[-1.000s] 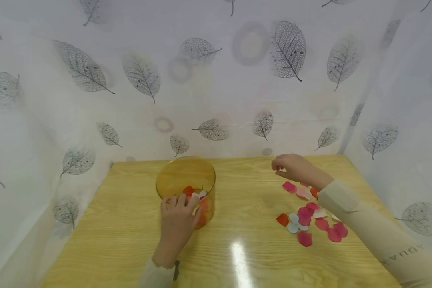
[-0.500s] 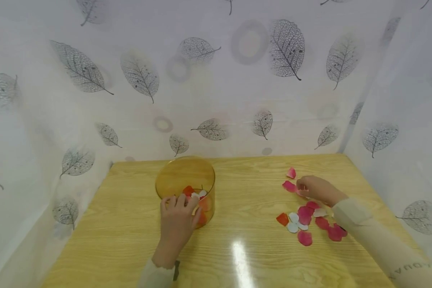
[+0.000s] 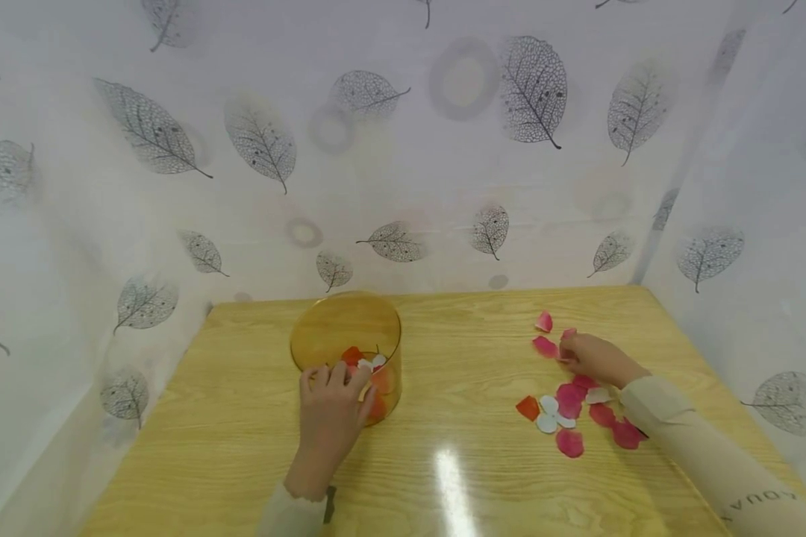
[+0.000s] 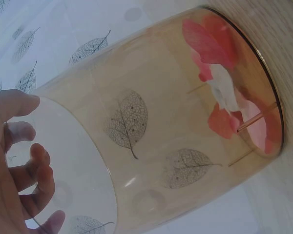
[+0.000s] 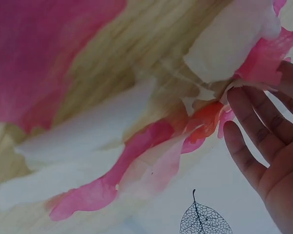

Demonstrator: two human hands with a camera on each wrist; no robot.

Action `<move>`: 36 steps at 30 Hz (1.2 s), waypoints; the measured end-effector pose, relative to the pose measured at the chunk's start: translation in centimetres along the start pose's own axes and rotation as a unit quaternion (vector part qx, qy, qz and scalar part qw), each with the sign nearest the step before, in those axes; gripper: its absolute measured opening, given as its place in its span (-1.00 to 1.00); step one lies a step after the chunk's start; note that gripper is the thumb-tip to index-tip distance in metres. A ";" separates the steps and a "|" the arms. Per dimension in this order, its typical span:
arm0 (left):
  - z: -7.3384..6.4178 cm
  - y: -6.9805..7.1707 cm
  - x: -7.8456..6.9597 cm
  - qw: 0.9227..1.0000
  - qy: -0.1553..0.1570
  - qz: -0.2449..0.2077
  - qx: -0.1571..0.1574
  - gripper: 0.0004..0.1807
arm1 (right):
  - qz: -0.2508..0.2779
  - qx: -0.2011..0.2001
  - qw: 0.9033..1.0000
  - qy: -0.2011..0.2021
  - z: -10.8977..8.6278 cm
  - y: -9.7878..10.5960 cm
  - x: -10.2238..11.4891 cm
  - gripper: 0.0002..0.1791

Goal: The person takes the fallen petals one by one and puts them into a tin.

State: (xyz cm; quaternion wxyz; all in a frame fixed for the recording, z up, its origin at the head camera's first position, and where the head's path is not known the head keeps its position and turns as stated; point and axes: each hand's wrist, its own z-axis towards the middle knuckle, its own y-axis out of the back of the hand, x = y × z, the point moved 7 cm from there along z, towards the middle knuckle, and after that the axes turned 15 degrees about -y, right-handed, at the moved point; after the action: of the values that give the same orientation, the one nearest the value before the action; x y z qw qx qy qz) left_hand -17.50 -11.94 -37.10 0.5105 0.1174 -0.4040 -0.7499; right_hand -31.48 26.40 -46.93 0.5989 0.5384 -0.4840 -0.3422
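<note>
An amber see-through glass vase point(image 3: 345, 321) stands on the wooden table, with red, pink and white petals point(image 4: 210, 46) at its bottom, along with thin sticks. My left hand point(image 3: 332, 418) holds its near rim, fingers bent over the edge into the opening in the left wrist view. At the right, my right hand point(image 3: 598, 358) reaches down among loose artificial petals. Its fingertips touch a pale petal in the right wrist view, where the fingers point(image 5: 254, 122) look fairly straight. A pink petal point(image 3: 545, 347) lies just left of that hand, and a red-pink one point(image 3: 543, 321) beyond it.
Nearer me lie more loose petals: dark pink ones point(image 3: 569, 443), an orange-red one point(image 3: 528, 407) and a white flower-like piece point(image 3: 547, 415). Leaf-patterned pale sheeting point(image 3: 403, 164) walls in the table point(image 3: 470, 373) at the back and sides.
My right hand has come down from the back of the table onto the petals, and a pink petal beside it has shifted slightly. My left hand has stayed at the vase rim.
</note>
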 end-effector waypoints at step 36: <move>-0.3 -0.2 0.1 1.000 -0.002 -0.001 -0.007 -0.65 | -0.041 -0.118 0.979 0.162 5.6 14.3 19.3 -0.94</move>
State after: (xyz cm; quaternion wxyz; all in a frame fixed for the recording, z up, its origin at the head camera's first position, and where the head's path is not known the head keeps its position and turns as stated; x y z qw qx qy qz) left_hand -17.54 -12.11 -37.42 0.5097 0.1126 -0.4001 -0.7533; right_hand -32.65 9.32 -29.20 0.7144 0.5315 -0.3140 -0.3295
